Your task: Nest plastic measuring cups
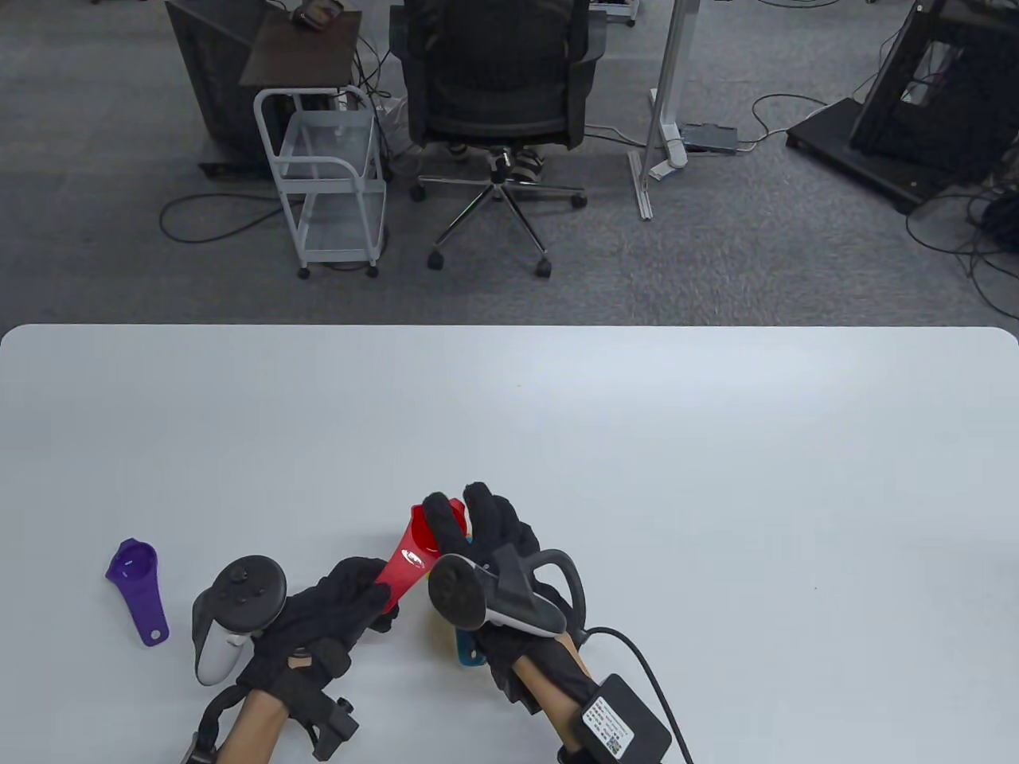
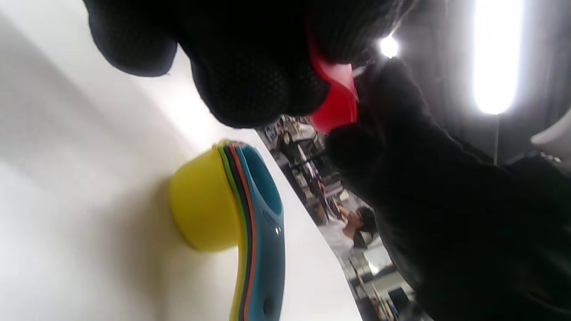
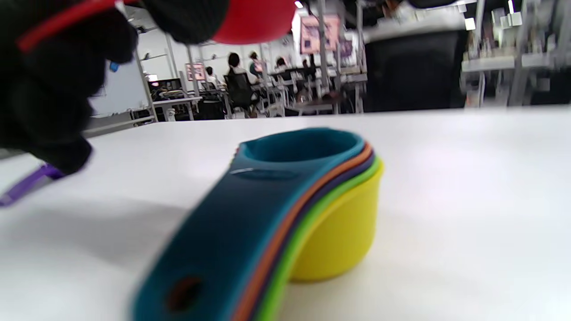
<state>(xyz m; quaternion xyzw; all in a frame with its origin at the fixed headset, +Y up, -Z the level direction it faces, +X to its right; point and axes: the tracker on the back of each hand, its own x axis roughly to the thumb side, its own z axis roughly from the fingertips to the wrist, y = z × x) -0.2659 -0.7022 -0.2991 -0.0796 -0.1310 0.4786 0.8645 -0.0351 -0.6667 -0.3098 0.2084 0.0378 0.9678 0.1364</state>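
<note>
A red measuring cup [image 1: 407, 557] is held above the table by both hands. My left hand [image 1: 370, 597] grips its handle. My right hand [image 1: 466, 513] pinches its bowl rim between thumb and fingers. Under the right hand lies a nested stack of cups, with only its teal handle end [image 1: 470, 651] showing. The stack [image 3: 290, 200] is yellow outermost and teal innermost, resting on the table, and it also shows in the left wrist view [image 2: 250, 214]. The red cup hangs above it in both wrist views [image 3: 254, 18] [image 2: 337, 102]. A purple cup [image 1: 139, 585] lies alone at the left.
The white table [image 1: 637, 446] stretches wide behind and to the right of the hands. A cable [image 1: 645, 676] runs from the right wrist off the near edge. An office chair and a cart stand on the floor beyond the table.
</note>
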